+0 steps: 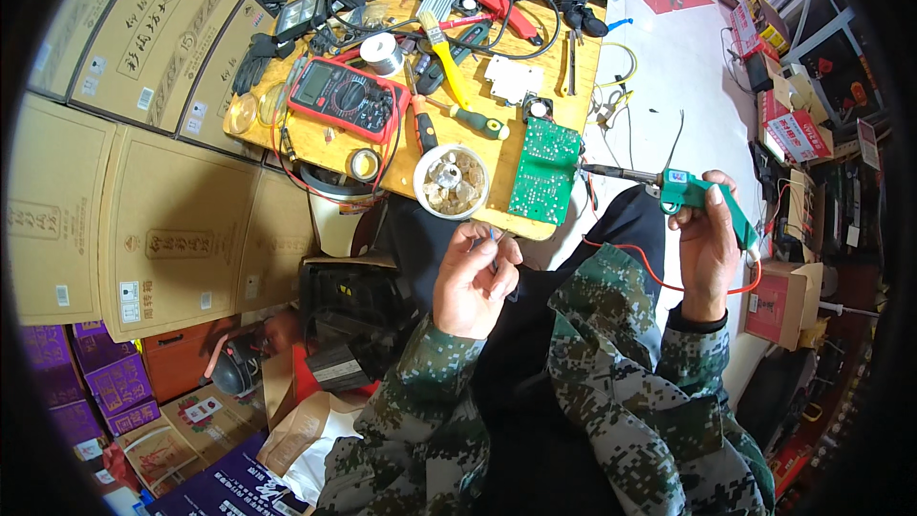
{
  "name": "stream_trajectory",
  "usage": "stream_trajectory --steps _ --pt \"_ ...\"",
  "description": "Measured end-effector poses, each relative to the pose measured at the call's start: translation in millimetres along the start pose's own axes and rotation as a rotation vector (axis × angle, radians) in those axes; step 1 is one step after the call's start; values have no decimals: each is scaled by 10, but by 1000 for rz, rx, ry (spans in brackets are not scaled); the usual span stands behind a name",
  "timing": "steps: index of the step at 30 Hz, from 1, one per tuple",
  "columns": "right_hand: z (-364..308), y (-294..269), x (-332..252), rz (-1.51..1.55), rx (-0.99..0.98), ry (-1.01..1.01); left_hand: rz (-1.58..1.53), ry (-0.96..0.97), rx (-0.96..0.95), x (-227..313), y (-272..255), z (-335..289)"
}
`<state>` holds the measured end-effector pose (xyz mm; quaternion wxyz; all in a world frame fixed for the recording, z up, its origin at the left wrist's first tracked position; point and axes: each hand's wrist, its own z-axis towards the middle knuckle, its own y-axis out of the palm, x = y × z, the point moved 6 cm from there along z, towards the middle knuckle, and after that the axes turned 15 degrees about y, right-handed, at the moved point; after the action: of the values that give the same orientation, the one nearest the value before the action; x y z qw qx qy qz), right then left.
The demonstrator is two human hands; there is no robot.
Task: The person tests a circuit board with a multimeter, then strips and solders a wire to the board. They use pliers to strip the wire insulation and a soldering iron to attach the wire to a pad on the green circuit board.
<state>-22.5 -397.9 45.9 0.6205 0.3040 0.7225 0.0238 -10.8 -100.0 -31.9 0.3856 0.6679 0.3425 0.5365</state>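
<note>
My right hand (705, 244) grips a green pistol-shaped soldering iron (686, 193), its dark barrel pointing left. The iron's tip is close to the right edge of a green circuit board (545, 175), which lies on the wooden table's front corner. My left hand (475, 277) is closed in a pinch just below the table edge. Something small, thin and partly blue shows at its fingertips, too small to name. Above that hand stands a white bowl (451, 183) of amber lumps that look like rosin. From the iron's handle a red cable (659, 277) loops away.
A red multimeter (349, 98), a solder spool (382, 54), a yellow-handled brush (447, 62), screwdrivers (423, 122) and tangled cables crowd the wooden table (583, 67). Cardboard boxes (181, 229) are stacked on the left. More boxes and goods (793, 124) line the right.
</note>
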Motion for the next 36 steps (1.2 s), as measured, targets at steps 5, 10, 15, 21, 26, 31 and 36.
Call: stream_trajectory --steps 5,10,15,21,26,31,36 --pt "4 18 -16 -6 5 -2 -81 -89 72 -46 -56 -44" --pt "9 53 -11 33 9 -30 -182 -160 74 -147 -60 -72" --pt "19 54 -2 50 -2 -9 -224 -154 87 -164 -39 -53" --pt "0 53 20 57 -8 0 -121 -44 18 -152 -6 -45" --pt "-13 41 26 54 6 8 -48 8 26 -139 -29 -17" --pt "-19 64 30 20 -3 -10 20 62 69 -120 -33 -14" --pt "-90 148 45 -60 -66 33 360 188 153 -99 -67 68"
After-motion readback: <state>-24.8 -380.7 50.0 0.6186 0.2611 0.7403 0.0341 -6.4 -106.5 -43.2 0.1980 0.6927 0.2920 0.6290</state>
